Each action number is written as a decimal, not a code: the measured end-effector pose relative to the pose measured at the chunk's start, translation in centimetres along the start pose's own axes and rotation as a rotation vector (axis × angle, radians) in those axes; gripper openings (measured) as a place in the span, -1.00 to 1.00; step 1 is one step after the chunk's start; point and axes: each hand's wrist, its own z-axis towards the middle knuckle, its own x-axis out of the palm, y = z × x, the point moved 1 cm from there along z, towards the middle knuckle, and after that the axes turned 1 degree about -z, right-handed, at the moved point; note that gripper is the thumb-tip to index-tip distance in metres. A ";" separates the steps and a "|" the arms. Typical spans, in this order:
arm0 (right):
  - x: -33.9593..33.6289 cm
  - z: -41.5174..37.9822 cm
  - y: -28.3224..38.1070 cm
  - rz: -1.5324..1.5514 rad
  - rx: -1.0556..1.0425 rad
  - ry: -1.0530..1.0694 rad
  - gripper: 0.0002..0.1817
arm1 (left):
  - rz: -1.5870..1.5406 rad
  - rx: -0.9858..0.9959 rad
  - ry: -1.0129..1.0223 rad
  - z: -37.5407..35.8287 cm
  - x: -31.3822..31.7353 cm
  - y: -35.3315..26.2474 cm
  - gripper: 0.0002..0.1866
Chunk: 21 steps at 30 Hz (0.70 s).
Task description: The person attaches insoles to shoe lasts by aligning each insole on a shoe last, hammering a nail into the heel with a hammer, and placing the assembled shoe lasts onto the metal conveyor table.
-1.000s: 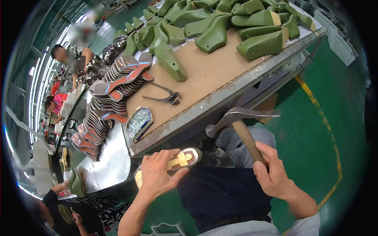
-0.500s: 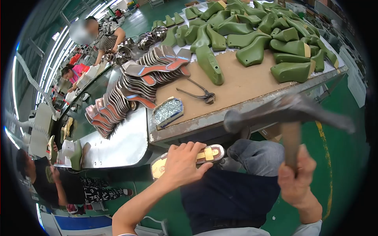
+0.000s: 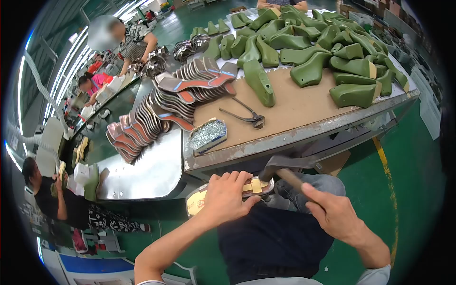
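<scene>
My left hand (image 3: 227, 198) grips a shoe bottom (image 3: 195, 203) across its middle, holding it over my lap. Pale yellow and brown show on its upturned face, with a yellow piece near the right end; what lies beneath is hidden. My right hand (image 3: 336, 213) is wrapped around the wooden handle of a hammer (image 3: 290, 164). The dark hammer head is down at the right end of the shoe bottom, and whether it touches cannot be made out.
On the bench (image 3: 304, 128) are pincers (image 3: 247, 116), a box of nails (image 3: 209, 137) and many green shoe lasts (image 3: 259, 83). Stacked insoles (image 3: 142, 123) stand on the metal table (image 3: 147, 178) at left. Co-workers sit or stand at left; another person's arms (image 3: 282, 4) show behind the lasts.
My right hand has swung the hammer down and left, from raised at the right to the end of the shoe bottom. My left hand keeps its grip. The view has shifted slightly.
</scene>
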 end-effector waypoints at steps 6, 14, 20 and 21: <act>0.7 0.3 -1.1 -0.112 -0.017 0.114 -0.39 | 0.020 0.018 0.011 0.3 -0.2 -0.1 -0.39; -0.1 8.5 -13.2 -0.719 0.118 -0.072 -0.49 | 0.072 0.124 0.132 1.9 -1.5 -0.1 -0.35; 4.6 19.0 -14.4 -0.159 0.138 -0.281 -0.40 | -0.908 -0.356 -0.786 -10.4 -11.7 14.1 -0.38; 6.6 21.7 -14.3 -0.069 0.201 -0.292 -0.35 | -1.038 -0.317 -0.989 -12.3 -10.7 17.2 -0.38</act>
